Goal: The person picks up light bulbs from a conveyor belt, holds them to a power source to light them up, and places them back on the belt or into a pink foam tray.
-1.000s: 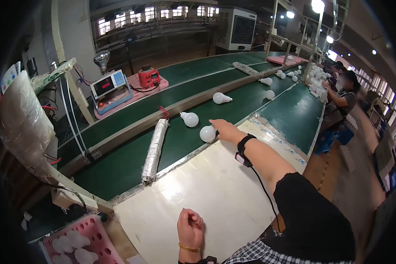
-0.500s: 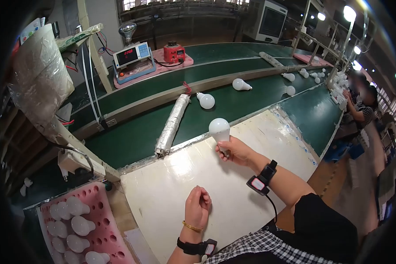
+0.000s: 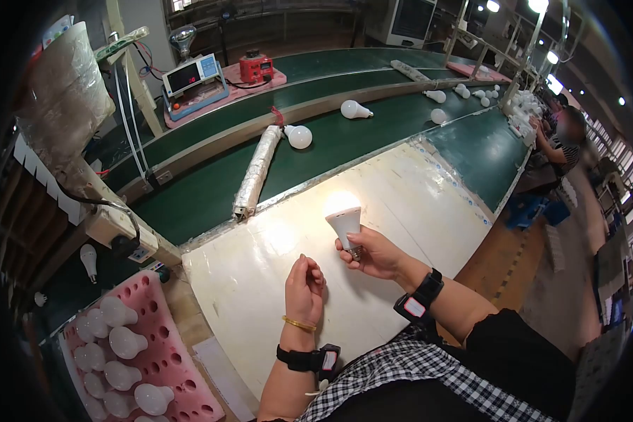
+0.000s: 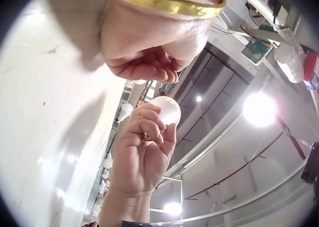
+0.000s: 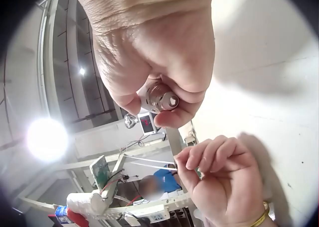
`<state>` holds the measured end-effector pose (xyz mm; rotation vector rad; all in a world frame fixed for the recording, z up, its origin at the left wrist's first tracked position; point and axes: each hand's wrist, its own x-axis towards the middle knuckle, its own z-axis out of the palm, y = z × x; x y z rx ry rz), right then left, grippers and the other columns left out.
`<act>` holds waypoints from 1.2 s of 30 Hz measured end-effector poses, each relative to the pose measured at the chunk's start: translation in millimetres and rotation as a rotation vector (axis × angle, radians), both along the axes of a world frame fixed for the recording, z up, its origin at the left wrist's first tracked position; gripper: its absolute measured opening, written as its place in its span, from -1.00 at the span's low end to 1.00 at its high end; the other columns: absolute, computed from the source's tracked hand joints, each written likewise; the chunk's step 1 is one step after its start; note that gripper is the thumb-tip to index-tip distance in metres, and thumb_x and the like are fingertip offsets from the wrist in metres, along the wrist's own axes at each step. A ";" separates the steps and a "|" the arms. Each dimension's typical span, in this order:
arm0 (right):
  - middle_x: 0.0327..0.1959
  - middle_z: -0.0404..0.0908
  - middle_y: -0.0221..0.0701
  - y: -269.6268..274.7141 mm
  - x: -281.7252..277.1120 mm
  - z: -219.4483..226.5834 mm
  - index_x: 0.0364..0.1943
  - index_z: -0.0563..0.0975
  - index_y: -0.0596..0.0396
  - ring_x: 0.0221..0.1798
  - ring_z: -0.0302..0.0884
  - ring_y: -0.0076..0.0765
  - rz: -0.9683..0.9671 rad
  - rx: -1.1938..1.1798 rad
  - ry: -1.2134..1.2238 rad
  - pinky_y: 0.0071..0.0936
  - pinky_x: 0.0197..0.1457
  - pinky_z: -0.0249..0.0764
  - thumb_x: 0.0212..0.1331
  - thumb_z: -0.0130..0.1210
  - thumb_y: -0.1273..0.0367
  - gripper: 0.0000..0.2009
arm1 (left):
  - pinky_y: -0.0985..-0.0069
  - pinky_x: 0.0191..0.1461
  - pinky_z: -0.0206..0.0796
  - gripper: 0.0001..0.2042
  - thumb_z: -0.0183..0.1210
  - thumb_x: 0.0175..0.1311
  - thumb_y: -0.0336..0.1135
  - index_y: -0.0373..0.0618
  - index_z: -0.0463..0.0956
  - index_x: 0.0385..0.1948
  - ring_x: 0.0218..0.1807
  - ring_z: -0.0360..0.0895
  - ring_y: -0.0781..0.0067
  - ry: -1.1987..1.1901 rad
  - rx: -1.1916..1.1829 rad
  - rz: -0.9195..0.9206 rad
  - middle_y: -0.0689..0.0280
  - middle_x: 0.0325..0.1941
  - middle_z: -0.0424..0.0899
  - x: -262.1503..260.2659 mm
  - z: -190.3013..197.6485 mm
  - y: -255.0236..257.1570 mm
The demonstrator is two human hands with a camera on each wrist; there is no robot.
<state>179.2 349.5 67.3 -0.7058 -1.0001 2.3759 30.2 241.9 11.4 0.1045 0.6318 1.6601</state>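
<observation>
My right hand (image 3: pixel 370 254) grips a white LED bulb (image 3: pixel 343 214) by its neck, dome up, above the white work board (image 3: pixel 415 204). The dome glows brightly. The right wrist view shows the thumb and fingers (image 5: pixel 154 52) round the bulb's metal screw base (image 5: pixel 160 98), which points down. My left hand (image 3: pixel 304 281) is just left of it, fingers curled into a loose fist with nothing visible in it. In the left wrist view the curled left hand (image 4: pixel 144 47) hangs above the right hand (image 4: pixel 142 157) and bulb (image 4: pixel 166 110).
Beyond the board runs a green conveyor belt (image 3: pixel 204 197) carrying loose bulbs (image 3: pixel 299 136) and a foil-wrapped roll (image 3: pixel 254 174). A pink foam tray (image 3: pixel 183 390) with several bulbs sits at lower left. A meter (image 3: pixel 190 76) stands behind the belt. Another person (image 3: pixel 566 133) works at far right.
My right hand picked the bulb off the belt's edge and brought it back over the board beside my left hand. The bulb now glows. My left hand has lifted slightly.
</observation>
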 end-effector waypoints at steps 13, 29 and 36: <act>-0.22 0.48 -0.41 3.8 -10.0 11.3 0.03 0.29 0.05 -0.31 0.45 -0.54 0.019 0.076 -0.040 -0.60 -0.34 0.41 0.32 -0.03 0.30 -0.73 | 0.64 -0.38 0.20 -0.77 -0.04 0.43 -0.16 0.00 0.40 -0.45 -0.54 0.32 0.66 0.027 -0.007 0.027 0.48 -0.59 0.41 0.5 4.7 -0.4; -0.30 0.44 -0.39 152.3 -158.6 34.0 -0.07 0.38 0.14 -0.21 0.46 -0.48 0.308 0.492 -0.334 -0.47 -0.14 0.48 0.22 0.09 0.27 -0.69 | 0.59 -0.42 0.08 -0.72 -0.10 0.45 -0.20 -0.07 0.35 -0.50 -0.54 0.19 0.57 0.027 0.045 0.164 0.42 -0.62 0.31 -22.6 23.1 -6.2; -0.12 0.55 -0.19 252.8 -194.4 -23.4 -0.17 0.52 0.15 0.06 0.44 -0.05 -0.223 2.137 -0.811 -0.13 0.06 0.40 -0.02 0.13 0.38 -0.72 | 0.56 -0.41 0.10 -0.72 -0.13 0.45 -0.24 -0.14 0.33 -0.50 -0.54 0.19 0.52 0.044 -0.057 0.152 0.36 -0.60 0.32 -27.7 19.0 -4.2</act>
